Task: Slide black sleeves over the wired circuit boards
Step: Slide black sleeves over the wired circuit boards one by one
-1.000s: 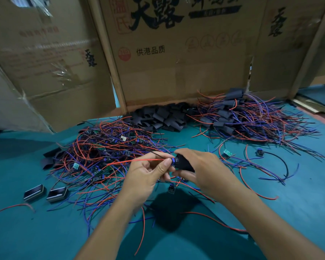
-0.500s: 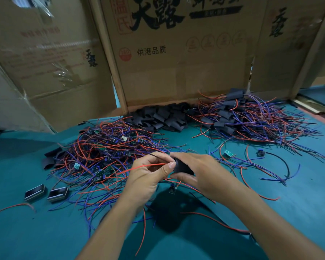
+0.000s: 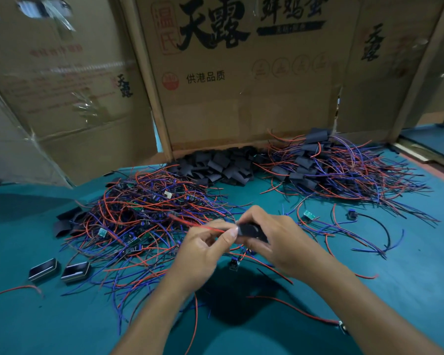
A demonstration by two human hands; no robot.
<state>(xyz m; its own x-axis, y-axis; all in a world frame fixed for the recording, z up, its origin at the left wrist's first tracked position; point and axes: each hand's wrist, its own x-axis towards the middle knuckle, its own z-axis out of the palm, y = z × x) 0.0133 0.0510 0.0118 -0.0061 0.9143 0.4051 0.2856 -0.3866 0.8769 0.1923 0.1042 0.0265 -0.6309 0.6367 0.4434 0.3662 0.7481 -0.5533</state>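
Since a second ago your hands have closed together and the blue board end has vanished into the black sleeve [image 3: 250,231]. Your right hand [image 3: 280,242] grips that sleeve, fingers curled round it above the worktop [image 3: 408,290]. Your left hand [image 3: 203,252], touching the right, pinches the red wire [image 3: 195,224] at the sleeve's mouth; the wire trails left of it.

Bare worktop [image 3: 49,324] lies open near left and along the near right edge. A tangle of unsleeved wired boards [image 3: 144,221] fills the middle left, loose black sleeves [image 3: 215,166] and a sleeved pile [image 3: 344,170] crowd the far side, and cardboard walls [image 3: 241,111] close off everything beyond.
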